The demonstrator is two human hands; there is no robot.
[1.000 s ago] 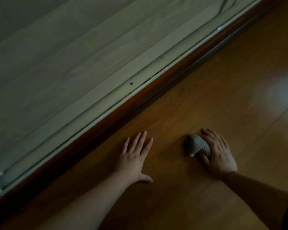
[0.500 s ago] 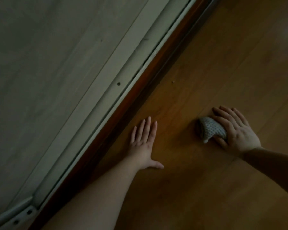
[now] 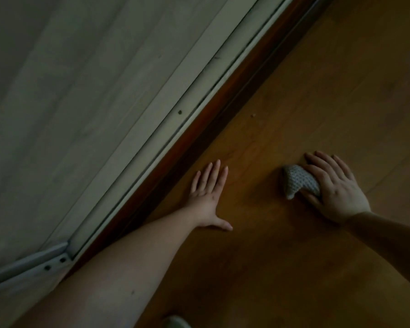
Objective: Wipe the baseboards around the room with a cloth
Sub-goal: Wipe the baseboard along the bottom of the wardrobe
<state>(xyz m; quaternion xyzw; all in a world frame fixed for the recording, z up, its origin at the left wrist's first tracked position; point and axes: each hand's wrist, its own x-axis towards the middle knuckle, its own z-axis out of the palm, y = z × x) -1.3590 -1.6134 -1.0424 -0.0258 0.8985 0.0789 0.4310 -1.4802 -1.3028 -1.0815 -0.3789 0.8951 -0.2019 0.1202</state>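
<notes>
Cloth: grey, knitted texture, bunched into a wad on the wooden floor, apart from the dark baseboard.
My right hand: fingers curled over the cloth, gripping it.
My left hand: flat on the floor, fingers straight, holding nothing.

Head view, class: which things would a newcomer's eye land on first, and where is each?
First, the right hand on the grey knitted cloth, on the wooden floor at right. Next, the left hand lying flat at centre. Then the dark baseboard, running diagonally below the pale wall.
</notes>
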